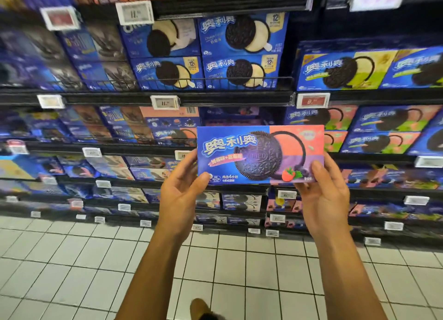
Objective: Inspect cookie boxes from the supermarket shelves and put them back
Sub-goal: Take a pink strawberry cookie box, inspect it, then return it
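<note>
White tiled floor (pixel 72 259) nearest, a shoe toe (pixel 200 307) at bottom edge. Left hand (pixel 182 188) and right hand (pixel 323 190) pinch the ends of a cookie box (pixel 260 154), face toward camera, blocking mid shelves (pixel 167 98) of similar boxes (pixel 239 51) behind.

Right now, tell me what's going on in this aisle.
A person stands facing supermarket shelves stocked with cookie boxes. Both hands hold one box up front-on, off the shelf: the left hand grips its lower left corner, the right hand its lower right. It looks like inspection; the box is not yet put back.
</note>
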### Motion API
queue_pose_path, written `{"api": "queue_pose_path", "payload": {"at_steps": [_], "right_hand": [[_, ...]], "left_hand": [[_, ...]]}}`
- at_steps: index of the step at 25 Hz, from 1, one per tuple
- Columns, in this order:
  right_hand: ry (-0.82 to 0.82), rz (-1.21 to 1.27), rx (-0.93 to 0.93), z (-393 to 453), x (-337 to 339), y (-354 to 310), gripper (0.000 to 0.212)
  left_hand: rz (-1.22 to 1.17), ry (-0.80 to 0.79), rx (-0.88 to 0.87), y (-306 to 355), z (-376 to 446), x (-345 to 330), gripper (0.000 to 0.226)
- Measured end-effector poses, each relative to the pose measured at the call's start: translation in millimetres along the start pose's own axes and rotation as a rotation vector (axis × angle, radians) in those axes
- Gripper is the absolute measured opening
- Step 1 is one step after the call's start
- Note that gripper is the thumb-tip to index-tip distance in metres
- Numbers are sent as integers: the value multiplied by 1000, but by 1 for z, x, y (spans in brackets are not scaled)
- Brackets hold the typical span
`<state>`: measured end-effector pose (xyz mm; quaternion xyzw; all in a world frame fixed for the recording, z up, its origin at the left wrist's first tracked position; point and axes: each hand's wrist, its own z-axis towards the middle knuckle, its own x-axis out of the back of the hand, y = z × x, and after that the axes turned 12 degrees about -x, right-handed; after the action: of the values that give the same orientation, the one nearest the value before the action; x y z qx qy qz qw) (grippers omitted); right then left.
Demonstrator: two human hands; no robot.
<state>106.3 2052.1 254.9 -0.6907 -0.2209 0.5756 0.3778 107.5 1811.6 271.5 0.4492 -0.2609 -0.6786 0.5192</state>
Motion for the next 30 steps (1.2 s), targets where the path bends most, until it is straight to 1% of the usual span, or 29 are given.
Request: {"api": "queue_pose_path", "payload": {"at_steps": [3,4,5,7,9,10,16,19,22,25,27,28,29,30], "right_hand": [[13,7,35,-6,3,-7,52],[10,1,48,-7,3,-10,53],[10,4,61,-8,5,-13,50],[16,30,78,-10,6,-19,38],[17,43,91,-9,4,-23,25],[13,40,96,-10,3,-25,23],[-37,53,80,-12,-1,-28,25],[-40,76,81,-11,-1,-31,23],[-45,76,96,-11,0,-33,20],[-48,89,95,-8,5,-35,28],[-45,77,86,-5,10,-35,43],[-34,80,75,-3,11,-33,46],[-10,85,62,0,13,-30,43],[23,83,44,2,14,-25,36]], "left_hand": [[44,-13,-1,2,-4,-8,44],[47,-19,5,2,-4,-10,43],[44,-27,12,3,-5,-11,43],[33,-38,18,6,-5,-14,44],[38,-49,9,9,-4,-17,50],[50,-52,6,11,-4,-18,52],[60,-100,-42,22,-5,-17,55],[67,-93,-28,23,-5,-17,62],[73,-87,-12,20,-5,-19,63],[70,-93,-1,21,-3,-22,66],[74,-101,-4,21,-2,-25,61],[77,-105,-6,21,-2,-27,56],[84,-113,-14,22,-2,-30,53],[94,-127,-27,23,-3,-34,54]]}}
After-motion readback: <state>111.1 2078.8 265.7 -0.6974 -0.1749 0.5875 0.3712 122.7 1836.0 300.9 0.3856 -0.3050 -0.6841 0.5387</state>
